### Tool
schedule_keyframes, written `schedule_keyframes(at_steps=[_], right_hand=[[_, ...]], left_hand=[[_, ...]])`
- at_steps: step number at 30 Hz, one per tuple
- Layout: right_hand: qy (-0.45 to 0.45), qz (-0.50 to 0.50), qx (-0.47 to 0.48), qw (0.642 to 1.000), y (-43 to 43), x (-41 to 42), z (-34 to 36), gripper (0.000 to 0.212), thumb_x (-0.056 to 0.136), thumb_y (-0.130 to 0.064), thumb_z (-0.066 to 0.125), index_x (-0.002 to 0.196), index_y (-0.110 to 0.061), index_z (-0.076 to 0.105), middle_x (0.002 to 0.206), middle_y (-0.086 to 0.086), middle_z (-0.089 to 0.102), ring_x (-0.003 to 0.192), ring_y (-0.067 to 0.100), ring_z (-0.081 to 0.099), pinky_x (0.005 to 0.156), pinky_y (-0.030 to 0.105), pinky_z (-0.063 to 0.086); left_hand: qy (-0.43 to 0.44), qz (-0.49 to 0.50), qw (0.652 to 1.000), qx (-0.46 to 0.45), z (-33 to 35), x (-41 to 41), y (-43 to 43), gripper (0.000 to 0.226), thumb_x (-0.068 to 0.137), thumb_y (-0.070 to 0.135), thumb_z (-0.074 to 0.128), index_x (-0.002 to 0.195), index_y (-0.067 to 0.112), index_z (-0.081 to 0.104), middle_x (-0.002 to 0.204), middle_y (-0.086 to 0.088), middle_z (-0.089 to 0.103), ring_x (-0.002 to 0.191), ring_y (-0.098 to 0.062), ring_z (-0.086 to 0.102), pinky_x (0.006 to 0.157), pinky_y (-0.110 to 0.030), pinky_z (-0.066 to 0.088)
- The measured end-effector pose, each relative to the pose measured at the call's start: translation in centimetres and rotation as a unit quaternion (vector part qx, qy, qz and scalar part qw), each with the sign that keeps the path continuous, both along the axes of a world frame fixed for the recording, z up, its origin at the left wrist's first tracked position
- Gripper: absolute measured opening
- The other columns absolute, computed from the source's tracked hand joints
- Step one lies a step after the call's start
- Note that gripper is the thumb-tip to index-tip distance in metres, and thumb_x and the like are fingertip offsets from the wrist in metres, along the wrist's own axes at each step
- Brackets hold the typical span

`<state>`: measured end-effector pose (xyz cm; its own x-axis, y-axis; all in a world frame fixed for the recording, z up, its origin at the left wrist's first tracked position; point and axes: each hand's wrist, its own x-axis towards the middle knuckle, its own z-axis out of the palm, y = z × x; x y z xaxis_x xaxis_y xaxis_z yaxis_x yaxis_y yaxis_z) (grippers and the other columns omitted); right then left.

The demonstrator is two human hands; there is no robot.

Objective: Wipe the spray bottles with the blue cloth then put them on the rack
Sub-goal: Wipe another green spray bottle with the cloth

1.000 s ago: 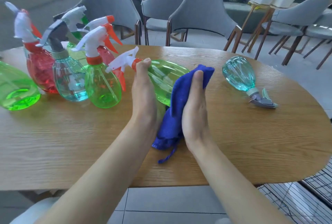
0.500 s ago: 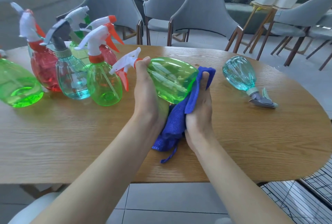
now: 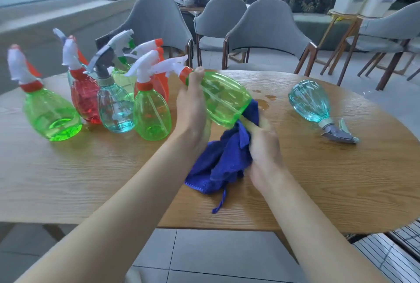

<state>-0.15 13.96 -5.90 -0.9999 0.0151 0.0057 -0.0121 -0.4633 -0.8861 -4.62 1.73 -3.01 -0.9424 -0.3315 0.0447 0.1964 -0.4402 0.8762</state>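
My left hand (image 3: 193,110) grips a green spray bottle (image 3: 223,98) near its orange collar and holds it tilted above the table, white nozzle pointing left. My right hand (image 3: 263,144) clutches the blue cloth (image 3: 223,160) against the bottle's base; the rest of the cloth hangs down onto the wooden table (image 3: 341,180). Several upright spray bottles stand in a cluster at the left: a green one (image 3: 51,112), a red one (image 3: 85,98), a teal one (image 3: 116,110) and another green one (image 3: 151,114). A teal bottle (image 3: 311,103) lies on its side at the right.
Small wet patches (image 3: 266,98) lie on the table behind the held bottle. Grey chairs (image 3: 268,30) stand beyond the far edge. A wire rack (image 3: 395,253) shows at the lower right, below the table's edge.
The cloth has slid from covering the bottle's side down to its base. My right hand moved down and right with it, and more of the green bottle is uncovered.
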Motion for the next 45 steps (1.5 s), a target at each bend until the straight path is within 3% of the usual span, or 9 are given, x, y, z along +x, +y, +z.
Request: schedule_keyframes(at_steps=[5,12,14,19,25,30,36,39,45], right_hand=[[-0.074,-0.085,0.059,0.992,2.0,-1.1,0.6,0.014,0.095,-0.003,0.053,0.092,-0.017,0.055,0.07,0.001,0.054,0.059,0.018,0.049,0.05,0.023,0.044],[-0.031,-0.012,0.128,0.991,1.9,0.2,1.4,0.012,0.097,-0.016,0.066,0.087,-0.019,0.06,0.066,-0.006,0.059,0.055,0.011,0.056,0.049,0.019,0.046],[-0.035,-0.01,0.143,0.989,1.9,0.2,1.1,0.011,0.096,-0.019,0.067,0.087,-0.019,0.061,0.069,-0.005,0.061,0.057,0.011,0.058,0.049,0.019,0.047],[-0.04,-0.021,0.152,0.987,2.7,-0.1,1.0,0.006,0.097,-0.02,0.067,0.094,-0.017,0.063,0.076,-0.002,0.063,0.06,0.011,0.06,0.052,0.021,0.049],[-0.056,-0.004,0.147,0.988,2.6,-0.1,0.9,0.007,0.096,-0.022,0.067,0.093,-0.018,0.062,0.077,0.0,0.065,0.059,0.012,0.063,0.056,0.027,0.051],[-0.069,0.012,0.139,0.988,2.4,-0.4,0.7,0.004,0.094,-0.021,0.069,0.095,-0.018,0.066,0.072,-0.003,0.066,0.055,0.011,0.063,0.053,0.024,0.05],[-0.104,0.039,0.108,0.988,3.0,-0.7,0.4,0.008,0.094,-0.02,0.07,0.089,-0.019,0.063,0.067,0.0,0.064,0.056,0.017,0.062,0.054,0.026,0.05],[-0.1,0.048,0.115,0.987,2.8,-0.8,0.2,0.007,0.094,-0.021,0.07,0.089,-0.019,0.066,0.07,0.002,0.066,0.059,0.018,0.063,0.054,0.026,0.051],[-0.085,0.059,0.09,0.991,3.2,-1.3,0.4,0.011,0.092,-0.025,0.074,0.095,-0.018,0.066,0.082,0.006,0.072,0.071,0.023,0.073,0.063,0.03,0.056]], left_hand=[[0.006,0.007,0.971,-0.239,0.2,1.5,-0.1,0.025,0.102,0.051,0.066,0.124,0.043,0.057,0.114,0.037,0.051,0.121,-0.001,0.056,0.11,-0.03,0.042],[-0.008,-0.026,0.925,-0.38,-0.6,2.1,-0.8,0.025,0.103,0.041,0.07,0.101,0.055,0.049,0.093,0.034,0.06,0.085,0.027,0.053,0.077,-0.003,0.041],[-0.016,-0.022,0.924,-0.382,-1.0,1.7,-1.1,0.022,0.102,0.043,0.069,0.117,0.049,0.054,0.102,0.029,0.06,0.093,0.021,0.056,0.084,-0.011,0.042],[-0.027,-0.03,0.924,-0.381,-0.5,1.8,-1.9,0.074,0.099,0.047,0.073,0.161,0.031,0.036,0.121,0.031,0.048,0.126,-0.001,0.04,0.105,-0.028,0.033],[-0.064,-0.054,0.882,-0.463,-2.1,3.3,-3.4,0.093,0.086,-0.001,0.075,0.16,0.03,0.028,0.134,0.008,0.05,0.108,-0.006,0.059,0.083,-0.015,0.049],[-0.071,-0.004,0.805,-0.589,-3.6,3.5,-3.2,0.086,0.079,0.024,0.093,0.145,0.015,0.04,0.131,-0.007,0.048,0.117,-0.026,0.058,0.105,-0.042,0.052],[-0.075,-0.025,0.831,-0.551,-2.7,2.5,-2.9,0.116,0.074,0.03,0.098,0.163,0.017,0.025,0.157,-0.01,0.038,0.145,-0.024,0.042,0.12,-0.035,0.037],[-0.064,-0.049,0.832,-0.549,-2.7,2.0,-2.2,0.115,0.079,0.03,0.095,0.166,0.019,0.021,0.167,-0.006,0.035,0.153,-0.021,0.035,0.113,-0.024,0.027],[-0.069,0.004,0.824,-0.562,-3.2,0.1,-1.5,0.086,0.081,0.034,0.092,0.146,0.016,0.04,0.139,-0.002,0.054,0.125,-0.018,0.054,0.095,-0.027,0.038]])
